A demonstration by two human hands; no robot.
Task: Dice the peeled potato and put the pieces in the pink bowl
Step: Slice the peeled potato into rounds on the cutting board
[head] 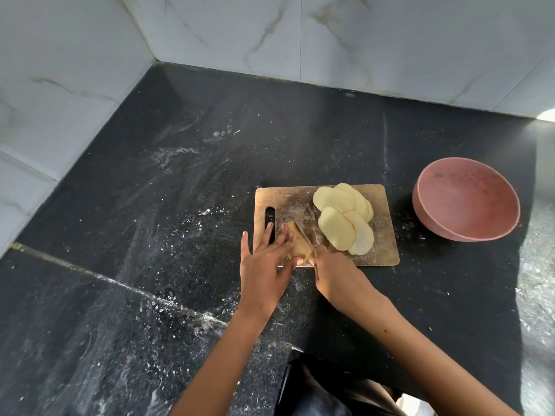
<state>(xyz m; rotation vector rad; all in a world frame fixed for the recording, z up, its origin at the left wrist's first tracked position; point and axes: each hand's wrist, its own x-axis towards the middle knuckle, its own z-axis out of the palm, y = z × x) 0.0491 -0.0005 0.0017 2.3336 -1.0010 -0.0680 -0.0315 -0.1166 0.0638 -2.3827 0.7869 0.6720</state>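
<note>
A wooden cutting board (282, 198) lies on the black counter. Several flat potato slices (342, 217) lie fanned out over its right half. At the board's near left, my left hand (265, 265) presses a remaining potato piece (297, 246) down with straight fingers and the thumb at its near end. My right hand (333, 274) grips a knife handle, which the hand hides; the knife blade (304, 237) runs along the right side of that piece. The pink bowl (467, 199) stands empty to the right of the board.
The black stone counter (180, 205) carries white dust and smears. Marble-tiled walls (330, 40) close it off at the back and left, meeting in a corner. The counter's front edge steps in near my body.
</note>
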